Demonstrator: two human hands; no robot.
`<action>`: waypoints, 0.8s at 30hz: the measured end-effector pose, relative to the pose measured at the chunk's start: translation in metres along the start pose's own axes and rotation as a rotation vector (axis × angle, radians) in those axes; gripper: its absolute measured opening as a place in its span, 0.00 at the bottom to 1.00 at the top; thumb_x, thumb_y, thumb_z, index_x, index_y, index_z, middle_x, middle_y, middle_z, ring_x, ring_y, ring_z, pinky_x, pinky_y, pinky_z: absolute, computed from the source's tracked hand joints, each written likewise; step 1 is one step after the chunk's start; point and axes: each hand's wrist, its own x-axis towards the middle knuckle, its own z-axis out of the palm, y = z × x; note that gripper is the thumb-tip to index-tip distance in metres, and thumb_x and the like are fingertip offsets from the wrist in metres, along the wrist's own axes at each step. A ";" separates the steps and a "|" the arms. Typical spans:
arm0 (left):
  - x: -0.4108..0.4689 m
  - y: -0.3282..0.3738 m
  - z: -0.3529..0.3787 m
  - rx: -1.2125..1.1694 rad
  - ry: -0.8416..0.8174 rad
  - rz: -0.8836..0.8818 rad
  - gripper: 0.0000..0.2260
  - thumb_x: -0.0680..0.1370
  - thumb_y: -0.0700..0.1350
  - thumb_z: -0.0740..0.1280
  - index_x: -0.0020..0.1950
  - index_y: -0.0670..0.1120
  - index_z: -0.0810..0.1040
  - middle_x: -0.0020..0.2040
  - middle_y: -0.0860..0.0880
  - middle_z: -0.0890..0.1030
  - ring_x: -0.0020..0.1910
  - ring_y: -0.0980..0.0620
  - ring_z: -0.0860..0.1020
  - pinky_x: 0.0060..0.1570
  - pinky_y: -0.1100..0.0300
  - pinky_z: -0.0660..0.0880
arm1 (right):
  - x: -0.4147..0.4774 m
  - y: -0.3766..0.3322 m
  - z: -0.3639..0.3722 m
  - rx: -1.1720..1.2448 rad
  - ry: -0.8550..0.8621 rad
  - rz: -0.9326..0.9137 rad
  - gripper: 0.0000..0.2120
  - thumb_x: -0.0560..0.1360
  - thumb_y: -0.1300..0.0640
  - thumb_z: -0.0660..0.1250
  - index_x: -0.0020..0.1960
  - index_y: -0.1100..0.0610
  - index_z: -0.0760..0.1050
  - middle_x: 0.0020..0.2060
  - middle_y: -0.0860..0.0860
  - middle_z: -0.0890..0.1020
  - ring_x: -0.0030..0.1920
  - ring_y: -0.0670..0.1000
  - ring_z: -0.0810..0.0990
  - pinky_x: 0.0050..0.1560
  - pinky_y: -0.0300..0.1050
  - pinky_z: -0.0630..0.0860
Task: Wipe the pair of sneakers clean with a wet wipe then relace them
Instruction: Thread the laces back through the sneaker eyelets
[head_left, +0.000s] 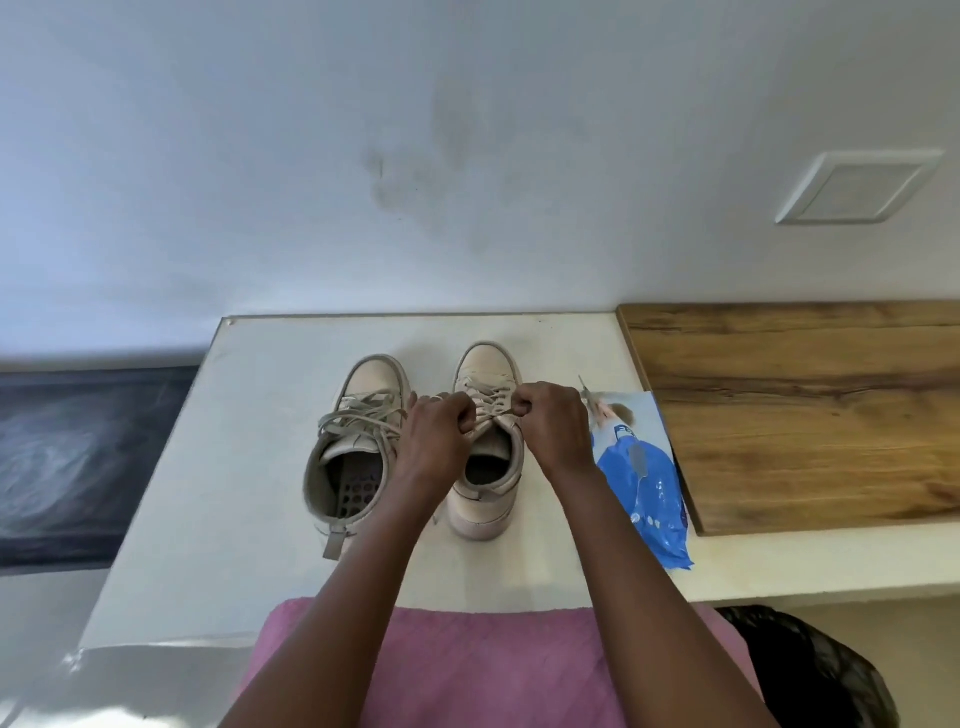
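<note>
pink cloth (467, 670) over the lap, closest of all, right up against the near edge of the white desk (208, 493). both forearms stretched out over it toward the pair of sneakers, set side by side mid-desk with toes to the wall and openings toward the body, probably to put tongues and eyelets within easy reach. left hand (439, 431) and right hand (553, 426) both curled tight, each pinching a length of the lace (498, 413) just above the tongue of the right-side sneaker (485, 499), knuckles close together over the top eyelets; by the look of it drawing the two ends apart to snug the crossings or start a knot. lower rows on that shoe already crossed, so seemingly close to laced. other sneaker (353, 467) just beside it, almost touching, loose laces (358, 415) sprawled over tongue and side, threaded but slack and untied; likely next in line. blue wipes packet (644, 488) flat on the desk just right of the right wrist, partly hidden by the arm, handy yet clear of the work; no wipe in either hand, hence wiping judged done. wooden board (805, 415) beyond the packet, black bag (810, 670) low at the right.
</note>
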 end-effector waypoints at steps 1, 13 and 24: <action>0.000 -0.001 0.000 0.002 -0.007 0.002 0.09 0.70 0.30 0.58 0.37 0.43 0.70 0.34 0.44 0.74 0.38 0.44 0.69 0.64 0.57 0.56 | 0.000 0.000 0.001 0.000 -0.011 0.004 0.09 0.70 0.69 0.62 0.38 0.62 0.79 0.36 0.59 0.82 0.39 0.59 0.78 0.34 0.41 0.60; 0.016 -0.007 -0.008 -0.754 -0.234 -0.269 0.15 0.81 0.51 0.58 0.49 0.43 0.80 0.46 0.51 0.81 0.49 0.52 0.75 0.49 0.59 0.68 | 0.012 0.014 -0.024 1.029 -0.483 0.454 0.09 0.78 0.61 0.63 0.40 0.58 0.77 0.31 0.48 0.77 0.34 0.45 0.75 0.46 0.43 0.74; 0.024 -0.005 -0.006 -0.986 -0.263 -0.319 0.12 0.81 0.33 0.56 0.52 0.42 0.78 0.42 0.48 0.81 0.39 0.58 0.78 0.35 0.72 0.72 | 0.016 0.004 -0.019 1.337 -0.415 0.427 0.09 0.75 0.69 0.61 0.42 0.59 0.76 0.31 0.47 0.83 0.35 0.42 0.81 0.36 0.36 0.75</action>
